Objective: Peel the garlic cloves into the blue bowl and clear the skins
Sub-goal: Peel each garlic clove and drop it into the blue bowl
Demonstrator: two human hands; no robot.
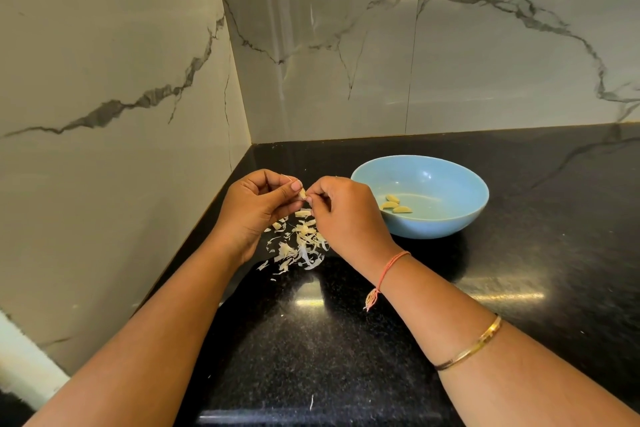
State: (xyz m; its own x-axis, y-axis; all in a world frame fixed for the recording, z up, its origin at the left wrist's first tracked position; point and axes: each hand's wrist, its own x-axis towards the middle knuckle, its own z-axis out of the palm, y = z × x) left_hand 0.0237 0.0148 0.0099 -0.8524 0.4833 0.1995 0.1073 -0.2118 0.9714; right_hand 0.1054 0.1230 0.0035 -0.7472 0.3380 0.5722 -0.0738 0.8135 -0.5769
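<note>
A small garlic clove (302,195) is held between both hands above the black counter. My left hand (258,208) grips it with thumb and curled fingers. My right hand (341,215) pinches its tip from the right. Below the hands lies a pile of pale garlic skins (299,246). The blue bowl (457,215) stands just right of my right hand, with three peeled cloves (394,204) on its bottom.
The black stone counter (519,270) runs into a corner of marble-patterned walls (121,80) close on the left and behind. A few skin scraps (311,402) lie scattered nearer the front of the counter.
</note>
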